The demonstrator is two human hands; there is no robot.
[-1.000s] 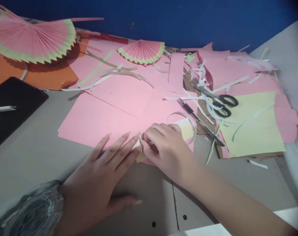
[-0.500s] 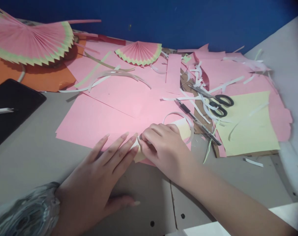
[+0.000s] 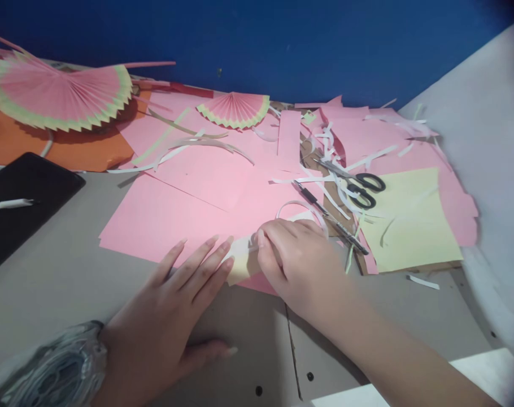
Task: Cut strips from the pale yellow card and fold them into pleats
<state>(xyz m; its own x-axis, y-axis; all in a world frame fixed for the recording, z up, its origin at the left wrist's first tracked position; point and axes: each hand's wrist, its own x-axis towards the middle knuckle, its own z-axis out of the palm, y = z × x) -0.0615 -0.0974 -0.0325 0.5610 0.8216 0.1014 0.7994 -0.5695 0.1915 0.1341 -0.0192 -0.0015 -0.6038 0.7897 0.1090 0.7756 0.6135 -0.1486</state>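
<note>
My left hand (image 3: 184, 305) lies flat with its fingers spread, fingertips on the left end of a pale yellow and white piece of paper (image 3: 240, 265). Further right on that paper, my right hand (image 3: 299, 260) is closed, thumb and forefinger pinched together. A small end of a white paper strip (image 3: 253, 242) shows at its fingertips. A white strip loop (image 3: 297, 204) curves out behind the hand; whether both belong to one strip is hidden. Under the work are pink paper sheets (image 3: 168, 209).
Scissors (image 3: 354, 183) and a pen (image 3: 312, 198) lie right of the hands among white strips. Beyond them is a yellow-green sheet (image 3: 409, 226). Pleated pink paper fans (image 3: 235, 110) stand near the blue wall (image 3: 257, 45). A black tablet-like object (image 3: 28, 209) lies at left.
My right hand has slid right, away from the left fingertips, uncovering more of the pale paper. The left hand stays nearly in place. The view has shifted slightly.
</note>
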